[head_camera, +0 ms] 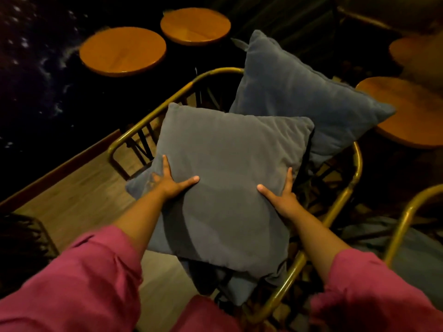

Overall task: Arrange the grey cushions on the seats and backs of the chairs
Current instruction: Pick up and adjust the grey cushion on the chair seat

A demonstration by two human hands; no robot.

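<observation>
1. Near grey cushion (225, 178): lies tilted over the gold-framed chair (354, 178), near centre of view.
2. Left hand (167, 184): grips the cushion's left edge, thumb spread across the top face, fingers wrapped round the side.
3. Right hand (284, 197): grips the cushion's right edge in like manner, thumb spread inward.
4. Far grey cushion (309, 97): stands tilted at the chair's far right, just behind the near one.
5. Round wooden tables (122, 51): far left, well apart from the chair.
6. Pink sleeves (79, 283): cover both forearms.

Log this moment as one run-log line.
phase: placing | left hand: holding near cushion | right hand: holding same | far cushion: against chair back | both hands gripping
</observation>
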